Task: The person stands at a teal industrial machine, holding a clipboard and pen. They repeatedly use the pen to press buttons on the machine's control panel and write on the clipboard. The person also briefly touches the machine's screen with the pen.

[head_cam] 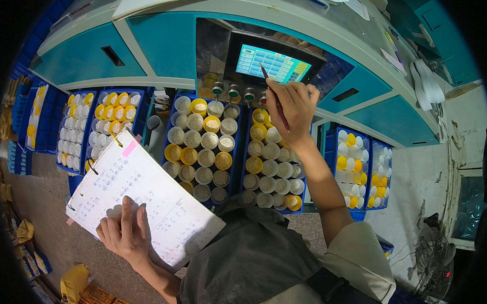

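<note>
My right hand (292,107) holds a dark red pen-like stick (283,117), its pale tip over the lit touchscreen (272,64) set in the teal cabinet front. Whether the tip touches the glass I cannot tell. My left hand (125,230) lies on a ring-bound notebook (145,197) with handwritten pages, its index finger extended on the paper, other fingers partly bent. Just below the screen is a row of knobs or buttons (233,91), one partly hidden by my right hand. Under them stand blue crates (240,152) of white and yellow cups (209,140) filled with pale pellets.
More blue crates of cups (76,130) stand at the left, others (350,168) at the right. A grey counter (264,12) runs above the cabinet, with papers (358,6) on it. A wire-caged fan (434,263) stands at the lower right. A yellow sack (74,282) lies at the lower left.
</note>
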